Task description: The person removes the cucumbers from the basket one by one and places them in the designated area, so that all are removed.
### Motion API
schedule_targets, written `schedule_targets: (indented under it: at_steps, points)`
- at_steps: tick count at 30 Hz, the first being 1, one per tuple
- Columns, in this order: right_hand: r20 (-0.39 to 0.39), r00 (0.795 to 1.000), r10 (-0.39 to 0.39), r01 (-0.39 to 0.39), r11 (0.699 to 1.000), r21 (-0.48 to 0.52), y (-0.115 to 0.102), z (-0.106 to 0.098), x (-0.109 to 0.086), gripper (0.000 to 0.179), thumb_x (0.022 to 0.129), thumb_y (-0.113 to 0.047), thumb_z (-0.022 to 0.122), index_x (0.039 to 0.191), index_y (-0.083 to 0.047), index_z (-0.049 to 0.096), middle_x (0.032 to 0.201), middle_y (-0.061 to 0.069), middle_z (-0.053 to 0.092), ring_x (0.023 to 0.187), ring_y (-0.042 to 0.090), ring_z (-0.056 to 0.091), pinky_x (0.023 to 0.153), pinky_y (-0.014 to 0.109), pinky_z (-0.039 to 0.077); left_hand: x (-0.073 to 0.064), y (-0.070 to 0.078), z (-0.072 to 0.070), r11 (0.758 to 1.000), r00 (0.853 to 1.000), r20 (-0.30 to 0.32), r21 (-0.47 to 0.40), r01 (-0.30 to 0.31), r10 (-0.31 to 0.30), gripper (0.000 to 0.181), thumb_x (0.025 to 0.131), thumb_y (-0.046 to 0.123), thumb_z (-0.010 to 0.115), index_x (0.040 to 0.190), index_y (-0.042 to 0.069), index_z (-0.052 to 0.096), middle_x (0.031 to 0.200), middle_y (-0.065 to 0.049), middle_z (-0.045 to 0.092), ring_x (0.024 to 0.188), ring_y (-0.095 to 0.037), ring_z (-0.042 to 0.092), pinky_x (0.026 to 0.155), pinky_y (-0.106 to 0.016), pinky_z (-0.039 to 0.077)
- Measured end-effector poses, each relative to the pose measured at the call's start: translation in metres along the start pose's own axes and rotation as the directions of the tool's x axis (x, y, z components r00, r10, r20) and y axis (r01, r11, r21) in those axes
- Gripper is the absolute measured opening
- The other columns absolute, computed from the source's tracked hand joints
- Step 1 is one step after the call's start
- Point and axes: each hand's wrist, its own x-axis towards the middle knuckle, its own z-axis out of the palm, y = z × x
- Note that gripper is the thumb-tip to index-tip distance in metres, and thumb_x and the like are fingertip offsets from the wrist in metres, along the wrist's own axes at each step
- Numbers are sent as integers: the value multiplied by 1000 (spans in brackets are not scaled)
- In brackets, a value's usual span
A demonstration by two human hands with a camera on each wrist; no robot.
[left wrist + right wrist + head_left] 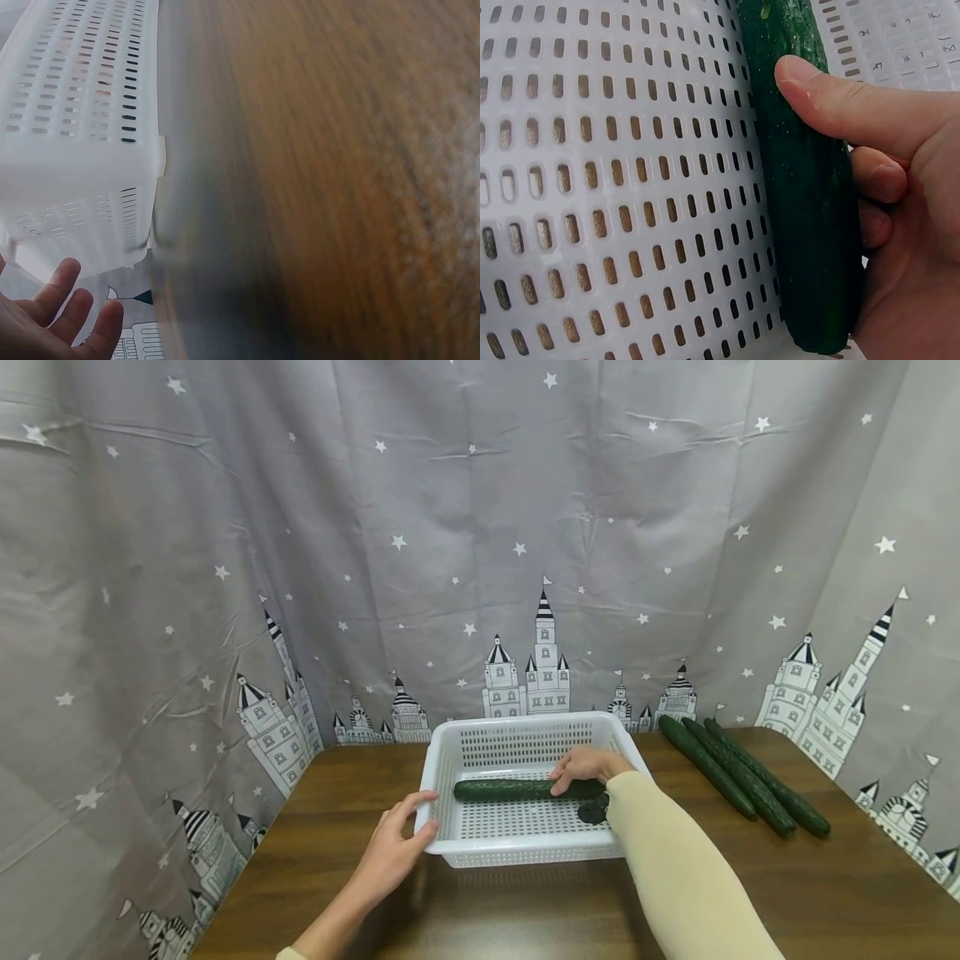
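A dark green cucumber [502, 790] lies lengthwise in a white plastic basket [525, 853] with slotted walls and floor. My right hand [585, 766] reaches over the basket and holds the cucumber near its right end. In the right wrist view, the thumb [810, 82] lies along one side of the cucumber [802, 195], with curled fingers on the other. At the basket's left end, my left hand [393, 843] has its fingertips right at the rim. The left wrist view shows its fingers [60, 289] spread and loosely bent beside the basket's outer wall [67, 161].
Three more cucumbers [731, 768] lie side by side, slanting, on the brown wooden table [825, 902] to the right of the basket. Behind the table hangs a grey curtain [465, 527] printed with stars and castles. A small black object [592, 810] is at the right wrist.
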Motion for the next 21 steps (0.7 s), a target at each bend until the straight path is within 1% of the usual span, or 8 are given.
schedule_targets:
  at_steps: [3, 8, 11, 15, 18, 21]
  points:
    - [4, 1000, 8, -8, 1000, 10, -2, -1, 0, 33, 78, -17, 84, 109, -7, 76, 129, 11, 67, 135, 36, 49, 113, 51, 36, -1, 1, 0, 1000, 1000, -4, 6, -13, 13, 38, 94, 26, 69, 131, 30, 62, 129, -7, 63, 122, -26, 49, 98, -52, 40]
    - [16, 1000, -16, 16, 1000, 15, -3, -3, 3, 30, 78, -16, 83, 105, -5, 76, 123, 9, 69, 129, 32, 54, 111, 50, 39, -2, 3, -1, 999, 999, -13, 16, -34, 34, 38, 94, 26, 69, 131, 28, 62, 129, -7, 63, 121, -26, 49, 97, -52, 40]
    - [25, 999, -40, 40, 999, 20, -4, -5, 3, 28, 78, -15, 83, 102, -4, 77, 119, 8, 71, 126, 31, 57, 109, 49, 42, -1, 3, 0, 999, 1000, -12, 18, -27, 27, 38, 95, 26, 69, 132, 28, 62, 129, -7, 63, 121, -26, 49, 97, -52, 40]
    - [16, 998, -61, 61, 998, 25, -7, -7, 0, 26, 78, -15, 84, 100, -4, 77, 119, 8, 71, 119, 27, 60, 105, 47, 45, -1, 4, 0, 1000, 1000, -11, 20, -22, 22, 38, 95, 25, 68, 132, 28, 62, 131, -8, 63, 122, -27, 49, 98, -55, 40]
    - [3, 998, -69, 69, 997, 21, -9, -9, -1, 25, 77, -13, 84, 99, -4, 78, 117, 7, 71, 112, 21, 61, 103, 44, 46, -1, 3, 0, 1000, 1000, -12, 16, -18, 18, 38, 95, 25, 69, 132, 29, 62, 132, -8, 62, 122, -28, 49, 98, -56, 39]
    - [8, 997, -78, 78, 997, 17, -10, -10, 0, 21, 76, -12, 83, 96, -4, 78, 111, 4, 72, 102, 15, 60, 99, 38, 47, -1, 2, 0, 1000, 1000, -14, 15, -14, 14, 38, 95, 25, 69, 132, 29, 62, 131, -8, 63, 122, -27, 49, 99, -55, 39]
